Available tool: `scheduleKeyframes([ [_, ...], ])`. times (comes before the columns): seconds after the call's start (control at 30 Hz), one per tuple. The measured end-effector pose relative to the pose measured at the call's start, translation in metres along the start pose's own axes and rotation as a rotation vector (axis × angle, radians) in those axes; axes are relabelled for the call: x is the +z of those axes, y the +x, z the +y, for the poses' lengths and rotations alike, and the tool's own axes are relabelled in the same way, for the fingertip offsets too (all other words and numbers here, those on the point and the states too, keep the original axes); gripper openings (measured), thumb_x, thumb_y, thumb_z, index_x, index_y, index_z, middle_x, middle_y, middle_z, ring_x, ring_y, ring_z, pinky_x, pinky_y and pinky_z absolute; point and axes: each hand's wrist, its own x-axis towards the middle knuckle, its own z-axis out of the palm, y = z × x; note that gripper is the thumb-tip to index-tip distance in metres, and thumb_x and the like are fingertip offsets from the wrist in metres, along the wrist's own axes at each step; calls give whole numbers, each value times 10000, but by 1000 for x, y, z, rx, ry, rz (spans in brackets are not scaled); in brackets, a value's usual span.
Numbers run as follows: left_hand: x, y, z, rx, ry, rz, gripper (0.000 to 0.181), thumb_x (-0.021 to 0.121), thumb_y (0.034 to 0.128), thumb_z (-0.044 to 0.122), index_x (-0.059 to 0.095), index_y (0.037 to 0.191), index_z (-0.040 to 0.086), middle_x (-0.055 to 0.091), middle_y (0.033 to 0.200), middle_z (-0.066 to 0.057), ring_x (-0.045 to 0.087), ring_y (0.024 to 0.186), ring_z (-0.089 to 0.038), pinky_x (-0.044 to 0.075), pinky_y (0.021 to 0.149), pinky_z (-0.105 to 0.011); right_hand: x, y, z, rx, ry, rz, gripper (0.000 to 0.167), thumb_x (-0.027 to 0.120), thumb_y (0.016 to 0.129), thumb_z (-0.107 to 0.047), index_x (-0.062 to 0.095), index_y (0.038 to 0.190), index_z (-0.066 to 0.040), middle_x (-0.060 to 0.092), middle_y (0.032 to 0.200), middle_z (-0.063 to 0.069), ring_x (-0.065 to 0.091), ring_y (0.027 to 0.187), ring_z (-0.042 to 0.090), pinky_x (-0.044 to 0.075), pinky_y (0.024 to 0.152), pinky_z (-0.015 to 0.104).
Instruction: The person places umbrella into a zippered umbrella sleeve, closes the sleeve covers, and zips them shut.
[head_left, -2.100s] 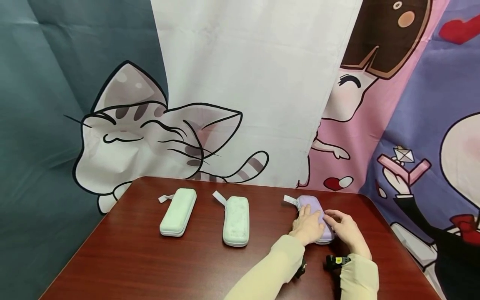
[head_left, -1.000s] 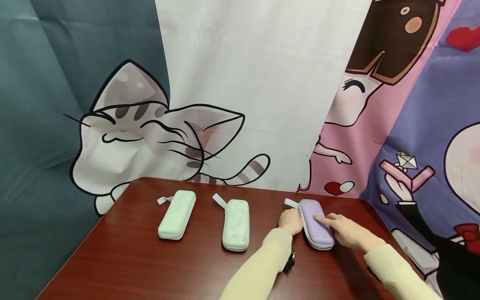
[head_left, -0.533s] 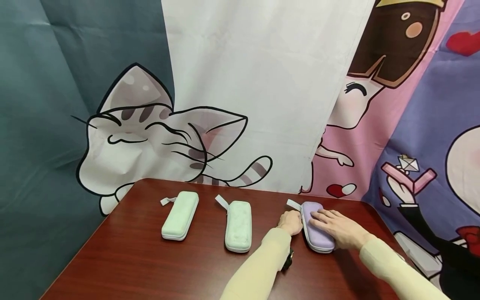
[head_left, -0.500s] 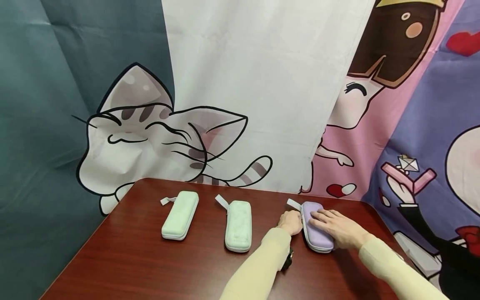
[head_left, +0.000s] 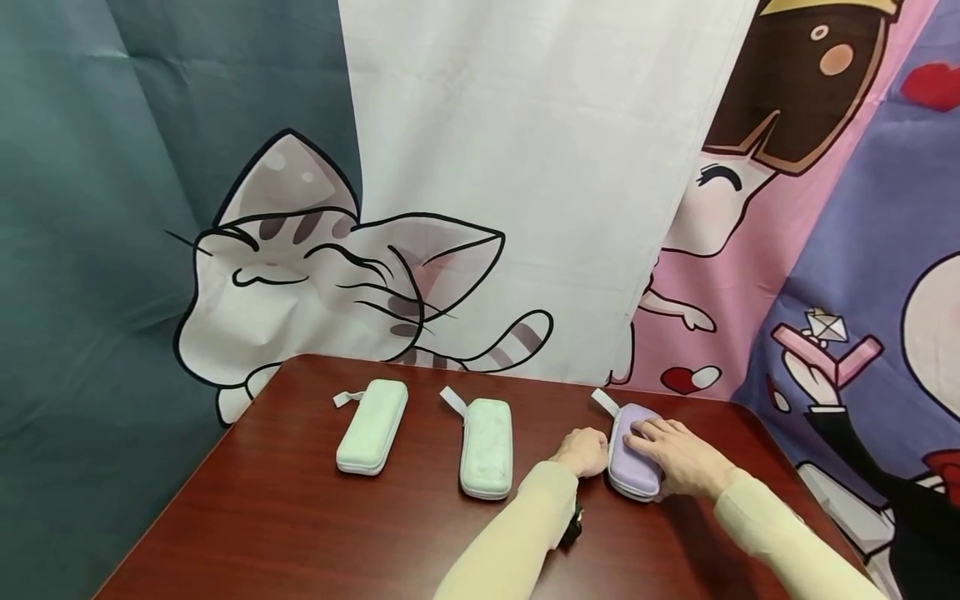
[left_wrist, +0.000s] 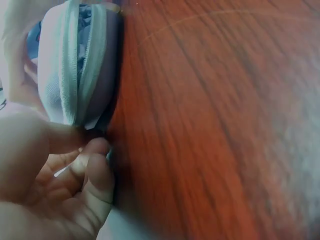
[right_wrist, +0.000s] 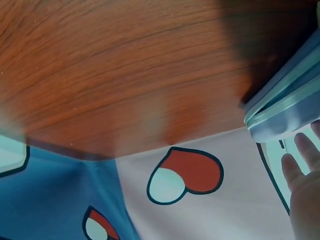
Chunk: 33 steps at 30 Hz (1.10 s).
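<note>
A lilac zip case lies at the right of the table, a pale strap at its far left corner. My right hand grips it from the right, fingers over the lid and thumb low at the near end. At its left edge, my left hand has its fingers bent. In the left wrist view, thumb and finger of that hand pinch at the end of the gaping zip; the zip pull is mostly hidden. The right wrist view shows the case's parted seam beside my fingertips.
Two pale green zip cases, one in the middle and one at the left, lie on the brown wooden table. Both have strap loops at their far ends. A printed cartoon cloth hangs behind the table.
My left hand has gone from the lid to the case's left edge. My right hand has shifted from a light touch to a grip over the case, whose far end has turned rightward.
</note>
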Motion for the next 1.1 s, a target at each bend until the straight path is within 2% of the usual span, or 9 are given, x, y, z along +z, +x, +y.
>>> scheduleKeyframes([
  [0.2, -2, -7, -6, 45, -17, -15, 236, 585, 882, 121, 555, 657, 185, 480, 484, 49, 480, 475, -99, 374, 488, -214, 0, 0, -5, 44, 17, -2, 950, 959, 412, -422, 610, 1234, -97, 578, 1193, 192, 537, 1104, 428, 416, 875, 572],
  [0.47, -1, -12, -16, 78, -172, -27, 277, 561, 913, 96, 522, 648, 167, 499, 470, 48, 538, 369, -79, 406, 446, -201, -4, 5, -12, 103, 12, -19, 900, 952, 433, -451, 605, 1199, -132, 578, 1103, 127, 547, 1067, 375, 426, 860, 545],
  [0.63, -2, -17, -22, 82, -166, -30, 271, 559, 933, 113, 531, 670, 176, 508, 488, 63, 541, 368, -72, 412, 454, -196, -3, 8, -16, 124, 18, -42, 883, 950, 455, -463, 602, 1200, -140, 569, 1077, 112, 547, 1049, 354, 439, 830, 524],
  [0.8, -6, -27, -25, 104, -162, -28, 277, 548, 942, 113, 528, 670, 165, 498, 463, 54, 530, 359, -75, 406, 461, -203, -4, 10, -21, 150, 10, -32, 871, 960, 438, -450, 620, 1179, -141, 568, 1055, 103, 555, 1013, 337, 459, 789, 510],
  [1.1, -6, -37, -30, 118, -136, -1, 290, 518, 963, 119, 496, 676, 155, 486, 473, 51, 493, 338, -62, 395, 474, -205, -6, 18, -33, 169, -87, -7, 818, 943, 395, -484, 626, 1078, -165, 571, 898, 78, 594, 840, 300, 416, 714, 496],
])
